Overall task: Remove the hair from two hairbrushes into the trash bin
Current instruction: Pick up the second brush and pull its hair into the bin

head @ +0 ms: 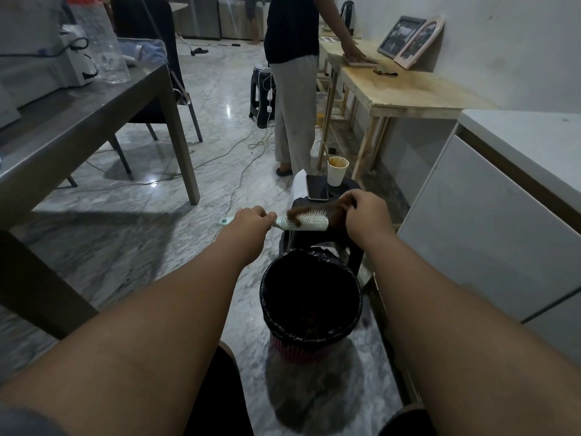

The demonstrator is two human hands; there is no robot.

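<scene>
Marble floor (pixel 132 247) runs through the room, with a grey table (pixel 78 121) on the left, a wooden table (pixel 408 89) at the far right, and another person (pixel 292 89) standing beyond. Near the middle of the floor stands the trash bin (pixel 309 333), lined with a black bag, some dark matter already at its bottom. Just beyond it is a black stool (pixel 352 250) carrying a phone (pixel 317 187) and a paper cup (pixel 337 171).

The left hand (pixel 251 218) is closed around the handle of a pale hairbrush (pixel 309 222), held level above the far side of the bin. The right hand (pixel 366 212) has its fingers pinched on a clump of brown hair (pixel 303 213) that stretches across the bristles, partly lifted. No second brush is visible.

So the step in hand looks like stripping this brush. Next, the right hand likely needs to pull the hair fully free of the bristles, then bring it nearer, over the bin's mouth, and let go.
</scene>
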